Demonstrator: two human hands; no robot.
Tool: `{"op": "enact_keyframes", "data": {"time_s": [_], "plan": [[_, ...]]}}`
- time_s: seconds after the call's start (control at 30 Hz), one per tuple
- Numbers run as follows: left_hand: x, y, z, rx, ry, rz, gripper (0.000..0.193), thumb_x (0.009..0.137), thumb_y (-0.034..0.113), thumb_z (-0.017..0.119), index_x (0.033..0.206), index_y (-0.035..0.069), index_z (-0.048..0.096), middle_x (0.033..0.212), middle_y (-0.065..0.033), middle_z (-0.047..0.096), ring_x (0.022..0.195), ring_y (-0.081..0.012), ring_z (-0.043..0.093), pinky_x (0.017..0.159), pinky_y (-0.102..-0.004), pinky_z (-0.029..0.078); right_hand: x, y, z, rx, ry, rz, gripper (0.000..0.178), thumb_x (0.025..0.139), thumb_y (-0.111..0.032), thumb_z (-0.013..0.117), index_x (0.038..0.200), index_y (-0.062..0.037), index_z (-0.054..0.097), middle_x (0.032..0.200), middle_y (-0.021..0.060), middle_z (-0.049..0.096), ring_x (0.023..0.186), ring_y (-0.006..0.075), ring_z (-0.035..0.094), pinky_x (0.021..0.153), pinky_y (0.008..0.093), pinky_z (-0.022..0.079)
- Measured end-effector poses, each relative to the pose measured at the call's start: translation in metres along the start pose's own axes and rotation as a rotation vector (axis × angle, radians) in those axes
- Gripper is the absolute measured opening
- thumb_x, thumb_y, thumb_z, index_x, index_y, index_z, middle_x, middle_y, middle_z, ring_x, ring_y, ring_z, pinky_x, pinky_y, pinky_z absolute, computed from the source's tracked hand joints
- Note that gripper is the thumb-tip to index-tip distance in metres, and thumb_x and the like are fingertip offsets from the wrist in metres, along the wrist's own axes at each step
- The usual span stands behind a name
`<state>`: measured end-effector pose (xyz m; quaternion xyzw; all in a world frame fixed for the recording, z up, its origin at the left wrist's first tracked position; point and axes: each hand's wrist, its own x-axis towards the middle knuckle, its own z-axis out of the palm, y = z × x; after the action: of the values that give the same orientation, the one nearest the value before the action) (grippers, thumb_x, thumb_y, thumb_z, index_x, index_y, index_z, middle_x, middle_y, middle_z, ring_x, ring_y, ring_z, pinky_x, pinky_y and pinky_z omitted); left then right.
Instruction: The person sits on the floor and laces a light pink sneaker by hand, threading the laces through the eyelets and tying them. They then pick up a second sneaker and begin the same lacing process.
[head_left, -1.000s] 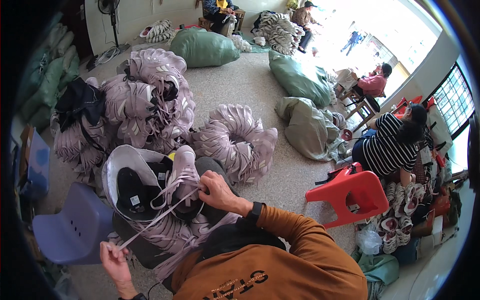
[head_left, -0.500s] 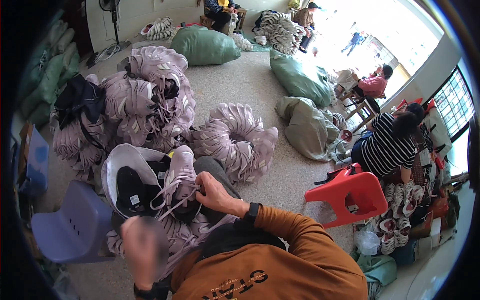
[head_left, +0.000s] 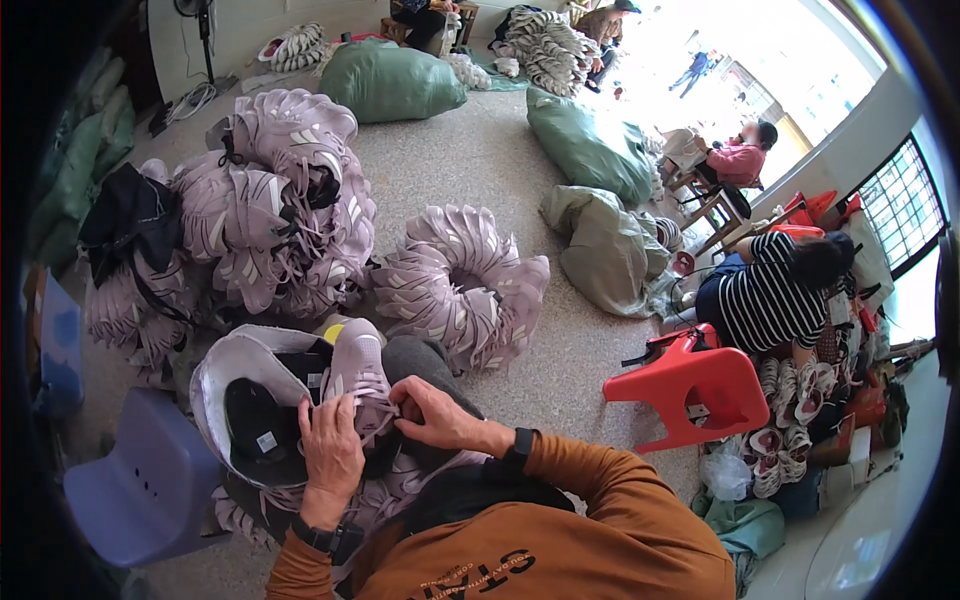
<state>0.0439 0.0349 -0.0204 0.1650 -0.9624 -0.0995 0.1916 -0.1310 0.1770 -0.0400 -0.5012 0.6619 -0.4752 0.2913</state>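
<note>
A pale pink sneaker [head_left: 358, 362] with light laces stands toe away over my lap. My right hand [head_left: 437, 413] is at its right side, fingertips pinching the shoelace [head_left: 376, 421] near the shoe opening. My left hand [head_left: 332, 455] is at the left side of the same sneaker, its fingers bent. Whatever lies under those fingertips is hidden. Just left of the sneaker is a white-rimmed round container [head_left: 205, 390] holding black insoles [head_left: 255, 412] with small white labels. More pink shoes and laces lie below my hands.
A tall heap of pink shoes [head_left: 265, 190] rises ahead left, a ring of them [head_left: 460, 285] ahead. A purple chair [head_left: 150, 470] stands at left, a red stool [head_left: 690, 390] at right. Green sacks [head_left: 395, 80] lie farther off. A person in a striped top [head_left: 765, 290] works at right.
My left hand has come up and forward from low beside my lap to the sneaker's left side. The right hand stays at the shoe's right side. The view has shifted slightly.
</note>
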Motion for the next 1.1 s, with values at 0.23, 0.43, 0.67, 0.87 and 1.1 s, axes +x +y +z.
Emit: {"op": "enact_keyframes", "data": {"time_s": [0.23, 0.43, 0.67, 0.87, 1.1], "plan": [[0.002, -0.002, -0.006, -0.096, -0.002, -0.075, 0.063, 0.071, -0.001, 0.07, 0.131, 0.002, 0.051, 0.116, -0.0134, 0.056, 0.113, -0.0294, 0.057, 0.114, -0.0544, 0.031, 0.008, -0.005, -0.004, -0.002, -0.069, 0.061, 0.039, 0.08, -0.002, 0.068, 0.116, -0.0013, 0.051, 0.098, 0.0109, 0.054, 0.074, 0.0193, 0.061, 0.068, 0.0325, 0.053], [0.001, -0.006, -0.005, -0.121, 0.004, -0.059, 0.062, 0.071, -0.001, 0.07, 0.13, 0.002, 0.051, 0.117, -0.0132, 0.056, 0.112, -0.0295, 0.057, 0.113, -0.0549, 0.032, 0.012, -0.006, -0.003, -0.019, -0.066, 0.068, 0.039, 0.081, -0.002, 0.068, 0.116, -0.0024, 0.052, 0.093, 0.0068, 0.055, 0.073, 0.014, 0.062, 0.068, 0.0289, 0.053], [-0.001, -0.006, -0.003, -0.156, -0.005, -0.064, 0.065, 0.071, -0.002, 0.072, 0.132, 0.002, 0.05, 0.119, -0.0152, 0.056, 0.117, -0.0316, 0.055, 0.114, -0.0566, 0.031, 0.011, -0.008, -0.002, -0.024, -0.061, 0.077, 0.038, 0.081, -0.002, 0.069, 0.115, -0.0026, 0.052, 0.091, 0.0062, 0.055, 0.073, 0.0138, 0.061, 0.067, 0.0284, 0.052], [0.001, -0.005, 0.003, -0.191, 0.054, -0.102, 0.053, 0.078, -0.002, 0.063, 0.13, 0.001, 0.051, 0.118, -0.0168, 0.057, 0.115, -0.0337, 0.056, 0.114, -0.0545, 0.031, 0.011, -0.012, -0.004, -0.012, -0.047, 0.103, 0.036, 0.081, -0.002, 0.066, 0.114, -0.002, 0.053, 0.091, 0.0066, 0.055, 0.074, 0.0152, 0.06, 0.068, 0.0298, 0.052], [-0.001, -0.01, 0.002, -0.259, 0.154, -0.153, 0.047, 0.078, 0.002, 0.06, 0.125, 0.005, 0.057, 0.118, -0.0144, 0.062, 0.115, -0.0331, 0.057, 0.105, -0.0501, 0.037, 0.028, -0.019, 0.001, -0.255, 0.105, -0.211, 0.039, 0.075, -0.001, 0.062, 0.113, -0.005, 0.057, 0.097, 0.0116, 0.056, 0.076, 0.0222, 0.059, 0.068, 0.0339, 0.051]]}}
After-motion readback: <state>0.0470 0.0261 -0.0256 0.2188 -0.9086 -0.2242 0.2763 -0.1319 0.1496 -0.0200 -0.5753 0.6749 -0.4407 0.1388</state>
